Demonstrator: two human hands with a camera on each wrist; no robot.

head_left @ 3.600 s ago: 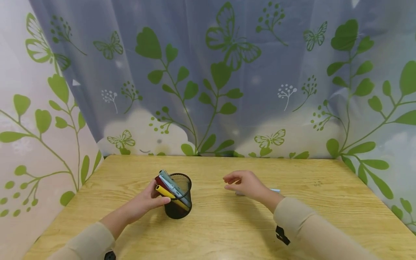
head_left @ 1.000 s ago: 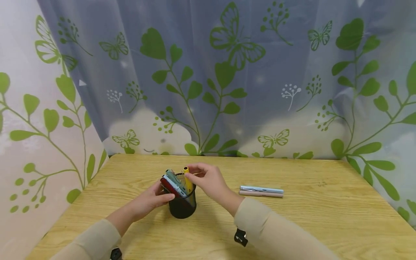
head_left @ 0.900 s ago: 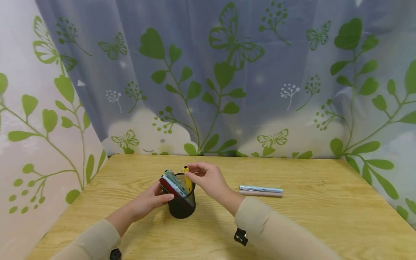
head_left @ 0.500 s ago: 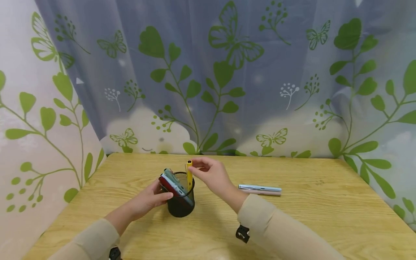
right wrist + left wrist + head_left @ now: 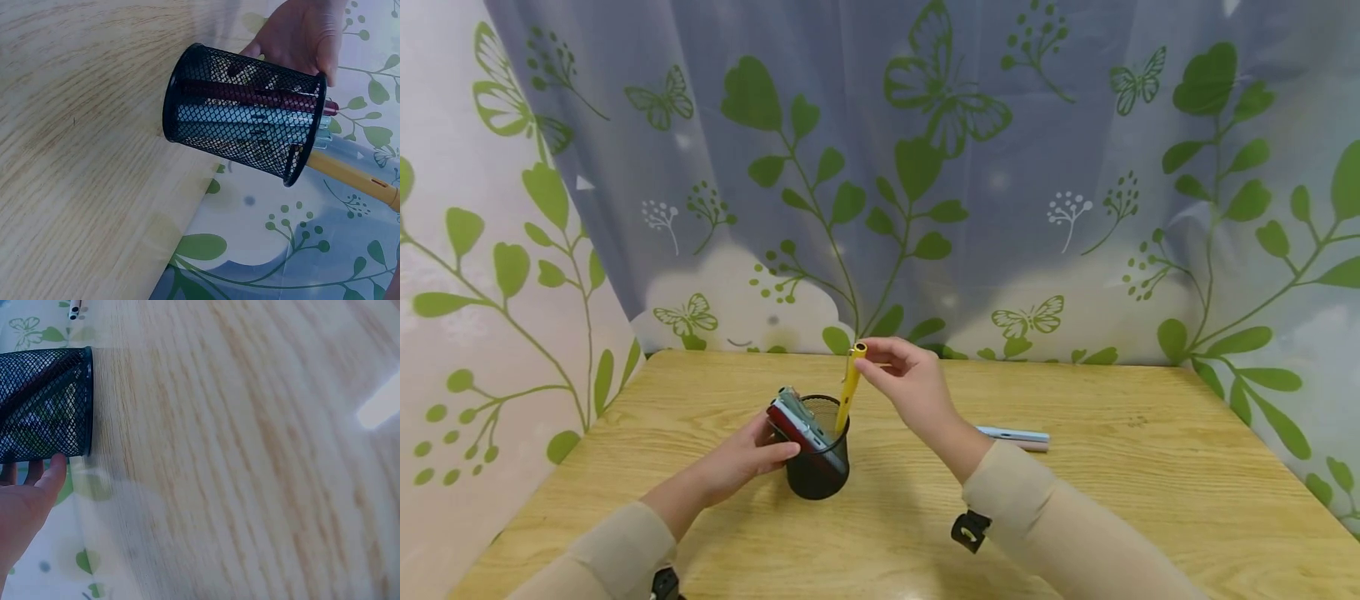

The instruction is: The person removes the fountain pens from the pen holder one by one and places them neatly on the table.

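Observation:
A black mesh pen cup (image 5: 817, 482) stands on the wooden table, left of centre in the head view. My left hand (image 5: 733, 468) grips it from the left, thumb at the rim, the other fingers mostly hidden behind. Between right thumb and fingertips, my right hand (image 5: 913, 387) pinches the cap end of a yellow pen (image 5: 850, 387). The pen's lower end is still inside the cup's mouth, as the right wrist view also shows with the yellow pen (image 5: 350, 174) sticking out. A dark red pen (image 5: 782, 427), a light blue pen (image 5: 801, 427) and a grey-green pen (image 5: 793, 403) lean left in the cup.
Right of the cup, a light blue pen (image 5: 1017, 434) and a pale pinkish pen (image 5: 1034, 446) lie side by side on the table (image 5: 1120, 500), partly hidden by the right wrist. A leaf-patterned curtain (image 5: 985, 233) hangs along the table's far edge.
My right hand has come to the cup, taken hold of the yellow pen and drawn it upward and to the right. The left hand keeps its grip on the cup.

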